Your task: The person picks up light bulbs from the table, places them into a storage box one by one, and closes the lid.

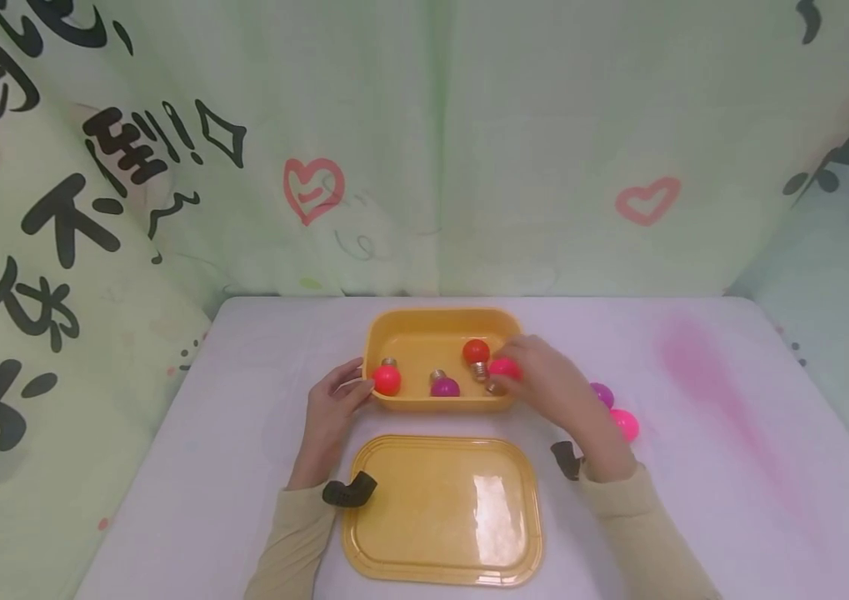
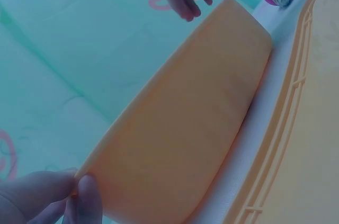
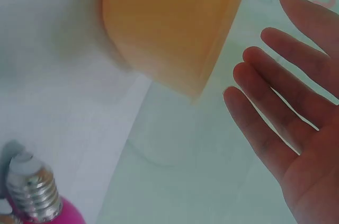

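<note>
The near left corner of a yellow plastic container (image 1: 424, 333) is pinched between the thumb and fingers of a left hand (image 1: 334, 408), while a right hand (image 1: 547, 379) is held over the container's right end, its fingers extended and apart, with nothing gripped in the right wrist view. Inside the container, a coral-pink bulb (image 1: 387, 381) is seen at the left, a purple bulb (image 1: 445, 387) near the middle of the near wall, and a red bulb (image 1: 476, 351) with a silver screw base toward the right. A pink bulb (image 1: 504, 368) is partly covered by the right hand; whether it is touched cannot be told.

To the right, a second purple bulb (image 1: 602, 394) and a hot-pink bulb (image 1: 625, 425) are seen side by side on the white tabletop (image 1: 244, 375), partly hidden by the right forearm in the head view. A yellow lid (image 1: 431, 508) is laid flat on the near side of the container, with a narrow strip of tabletop left between. Beige sleeves (image 1: 297, 525) are worn on both arms. The scene is backed by a pale green cloth (image 1: 529, 125) marked with red hearts (image 1: 314, 192) and black lettering (image 1: 70, 221).
</note>
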Tool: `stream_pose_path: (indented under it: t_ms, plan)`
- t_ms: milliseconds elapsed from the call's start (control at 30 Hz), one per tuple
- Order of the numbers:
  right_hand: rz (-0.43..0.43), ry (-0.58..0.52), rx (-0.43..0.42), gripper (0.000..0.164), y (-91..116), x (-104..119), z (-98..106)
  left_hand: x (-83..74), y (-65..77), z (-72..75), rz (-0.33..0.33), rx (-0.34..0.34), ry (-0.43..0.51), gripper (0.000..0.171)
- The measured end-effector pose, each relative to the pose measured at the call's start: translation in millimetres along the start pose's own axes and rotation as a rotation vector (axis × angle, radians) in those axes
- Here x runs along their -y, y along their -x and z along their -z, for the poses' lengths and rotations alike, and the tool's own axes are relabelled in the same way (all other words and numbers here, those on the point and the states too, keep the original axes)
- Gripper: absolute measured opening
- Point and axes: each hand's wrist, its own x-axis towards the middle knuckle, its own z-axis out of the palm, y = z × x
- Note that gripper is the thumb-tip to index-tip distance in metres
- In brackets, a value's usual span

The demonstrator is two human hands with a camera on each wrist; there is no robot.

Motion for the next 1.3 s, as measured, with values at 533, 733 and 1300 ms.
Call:
stream_pose_path:
  t_ms: [533, 733, 1300]
  plan:
    - [-0.088, 0.004, -0.035, 0.039, 33, -29, 19, -0.2, -0.2, -0.3, -0.006, 0.009, 0.008, 0.045]
    - [-0.1, 0.029, -0.024, 0.041, 40, -39, 24, 0.5, -1.2, 0.1, 0.001, 0.0, 0.008, 0.045]
    - [-0.184, 0.008, 0.077, 0.043, 53, -59, 30, 0.5, -0.8, 0.7, -0.005, 0.002, 0.013, 0.046]
